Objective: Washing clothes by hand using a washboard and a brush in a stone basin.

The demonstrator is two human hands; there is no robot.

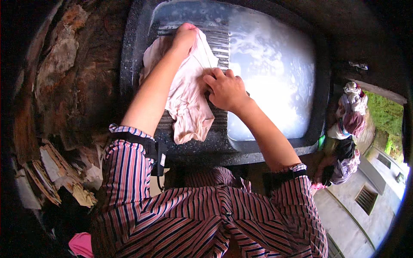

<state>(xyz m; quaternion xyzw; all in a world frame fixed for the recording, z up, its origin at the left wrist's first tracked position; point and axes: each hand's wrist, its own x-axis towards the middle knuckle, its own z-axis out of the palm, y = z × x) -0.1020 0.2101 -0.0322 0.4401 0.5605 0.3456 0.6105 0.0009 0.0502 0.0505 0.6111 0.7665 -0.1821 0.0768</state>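
A wet, pale pink garment [190,90] lies wrinkled over the ridged washboard part [219,42] of a dark, speckled laundry sink [200,151]. My left hand [185,38] is closed on the garment's far end. Close to its right edge is my right hand [227,88], fingers bent and the fingertips touching the cloth. The palm side of that hand is hidden, so I cannot tell whether it grips the fabric. Cloudy, soapy water [271,64] fills the basin right of the ridges. The garment's near end hangs loosely toward the sink's front rim.
Rough brown rock or earth [64,61] rises on the left, above broken wood pieces [58,171]. Bunched clothes [351,109] hang along the right side. A pink cloth [80,245] shows at lower left. Beyond the right opening stands a pale wall [348,206].
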